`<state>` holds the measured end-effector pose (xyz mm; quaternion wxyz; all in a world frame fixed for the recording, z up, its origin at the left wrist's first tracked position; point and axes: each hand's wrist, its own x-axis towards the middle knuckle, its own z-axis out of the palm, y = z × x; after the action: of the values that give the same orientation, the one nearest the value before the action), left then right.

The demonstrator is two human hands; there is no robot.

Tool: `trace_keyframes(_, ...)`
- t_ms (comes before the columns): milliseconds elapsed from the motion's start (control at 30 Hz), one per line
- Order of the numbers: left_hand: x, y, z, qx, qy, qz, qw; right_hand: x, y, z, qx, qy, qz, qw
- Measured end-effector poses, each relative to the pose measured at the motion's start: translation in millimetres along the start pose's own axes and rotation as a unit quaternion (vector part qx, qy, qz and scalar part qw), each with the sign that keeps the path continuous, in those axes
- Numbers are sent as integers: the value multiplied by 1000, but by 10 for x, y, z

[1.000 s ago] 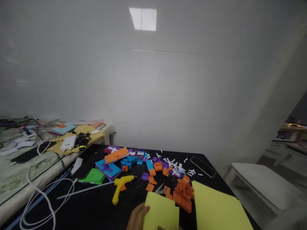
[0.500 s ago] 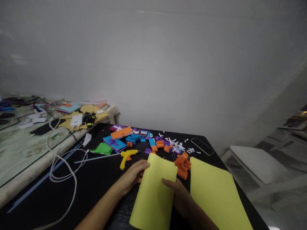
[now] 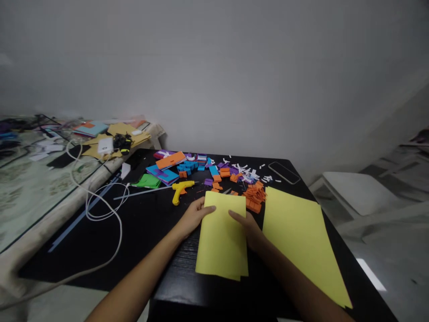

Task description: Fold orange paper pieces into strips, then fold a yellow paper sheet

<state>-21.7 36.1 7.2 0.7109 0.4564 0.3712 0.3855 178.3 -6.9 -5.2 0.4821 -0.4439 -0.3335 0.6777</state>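
A folded yellow sheet [image 3: 223, 241] is held between both hands above the black table, its lower edges slightly offset. My left hand [image 3: 195, 217] grips its upper left edge, thumb on the front face. At the right edge, my right hand [image 3: 248, 227] pinches it with the thumb on top, fingers hidden behind. Larger yellow sheets [image 3: 301, 237] lie to the right. Just beyond the folded sheet, scissor blades [image 3: 227, 191] show in part, beside a pile of orange paper pieces [image 3: 254, 195]. A yellow glue gun [image 3: 181, 190] lies beyond my left hand.
Green paper [image 3: 147, 181], blue folded paper [image 3: 163, 174] and an orange piece [image 3: 170, 160] lie at the back left of the table [image 3: 140, 241]. White scraps [image 3: 246, 172] and a phone [image 3: 284, 172] are at the back. A white cable [image 3: 119, 243] loops on the left; a white chair [image 3: 358, 192] stands right.
The folded yellow sheet has become straighter and flatter, with its lower edge now in view. My left thumb has come onto its front face. The camera view has tilted down.
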Motion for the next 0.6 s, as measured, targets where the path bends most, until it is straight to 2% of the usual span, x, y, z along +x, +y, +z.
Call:
trace_keyframes(400,7,-75,11,84,42,24,995,-17,8,27,-20,29,-55,998)
trace_keyframes(600,11,-60,-4,36,7,1,999,23,-8,0,-11,33,-80,996)
